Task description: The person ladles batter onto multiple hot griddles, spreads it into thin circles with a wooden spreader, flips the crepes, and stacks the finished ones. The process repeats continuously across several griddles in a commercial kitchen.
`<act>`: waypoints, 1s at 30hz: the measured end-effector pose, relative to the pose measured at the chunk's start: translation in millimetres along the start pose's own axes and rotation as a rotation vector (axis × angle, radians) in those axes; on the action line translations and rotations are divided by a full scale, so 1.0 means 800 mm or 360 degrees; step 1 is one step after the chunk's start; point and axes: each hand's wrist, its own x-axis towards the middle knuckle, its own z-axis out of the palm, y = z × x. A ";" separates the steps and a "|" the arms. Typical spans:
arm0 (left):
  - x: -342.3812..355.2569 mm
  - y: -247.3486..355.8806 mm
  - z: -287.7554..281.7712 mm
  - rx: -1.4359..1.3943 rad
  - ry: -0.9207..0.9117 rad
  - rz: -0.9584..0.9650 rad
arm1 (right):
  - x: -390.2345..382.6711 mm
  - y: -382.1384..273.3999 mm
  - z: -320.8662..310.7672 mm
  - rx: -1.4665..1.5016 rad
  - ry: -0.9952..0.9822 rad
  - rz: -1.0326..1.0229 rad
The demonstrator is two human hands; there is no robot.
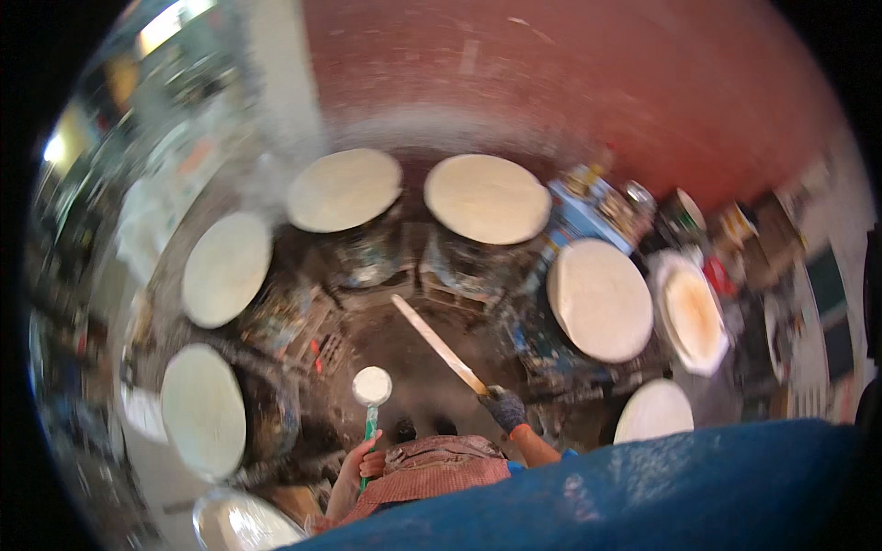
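Observation:
My left hand (356, 466) is bare and wrapped round the green handle of a ladle (371, 387). The ladle's round bowl points away from me and looks filled with something white. In a dark glove, my right hand (503, 406) grips the end of a long flat wooden spatula (439, 345), whose blade reaches forward and left over the dark floor. Around me in an arc stand several round griddles, each topped with a pale, thin, batter-like layer: far left (345, 189), far right (487, 198), right (602, 301), left (226, 270) and near left (204, 411). Neither tool touches them.
A red wall (570, 83) rises behind the griddles. Right of them sit a blue box (597, 213) of small items and a white-wrapped tray with a browned round sheet (694, 317). A plastic-covered pan (241, 522) is at lower left. Blue material (606, 487) fills the lower right.

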 end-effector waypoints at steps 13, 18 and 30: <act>0.061 0.080 0.096 0.0627 0.0651 -0.0575 | -0.151 0.004 0.013 0.0172 0.0535 0.0521; 0.096 0.024 0.109 0.0757 0.0609 -0.0687 | -0.233 0.072 -0.007 0.0224 0.1070 0.0781; 0.162 -0.229 0.052 0.0569 0.0427 -0.1006 | -0.484 0.418 -0.107 0.0408 0.2179 0.1487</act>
